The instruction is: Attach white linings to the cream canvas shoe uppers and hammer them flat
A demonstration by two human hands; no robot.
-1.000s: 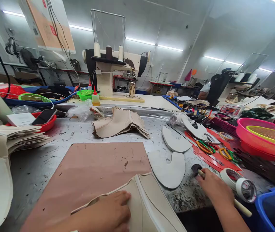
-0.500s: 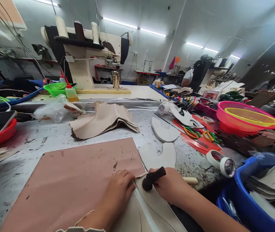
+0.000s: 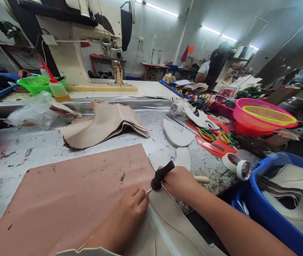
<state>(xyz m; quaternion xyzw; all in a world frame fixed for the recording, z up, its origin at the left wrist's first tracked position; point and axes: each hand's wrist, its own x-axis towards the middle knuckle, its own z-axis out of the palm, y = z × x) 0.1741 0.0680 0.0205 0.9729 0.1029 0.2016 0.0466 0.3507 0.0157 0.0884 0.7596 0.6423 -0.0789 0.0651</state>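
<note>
The right hand (image 3: pixel 179 181) is closed around the wooden handle of a small hammer (image 3: pixel 163 173), whose dark head sits at the far end of the raised seam on the cream panel (image 3: pixel 167 222). The left hand (image 3: pixel 131 204) has its fingers curled down on that panel just beside the head, pinning it half on the pink mat (image 3: pixel 74 188) at the near edge of the worktop (image 3: pixel 34 153). With fingertips so close, a stray blow could catch them, and the overhanging panel could slip if the pinning slackens.

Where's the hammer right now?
Head view, lower centre: the hammer is gripped in the right hand, its black head down at the seam of the beige cut piece, just right of the left hand.
</note>
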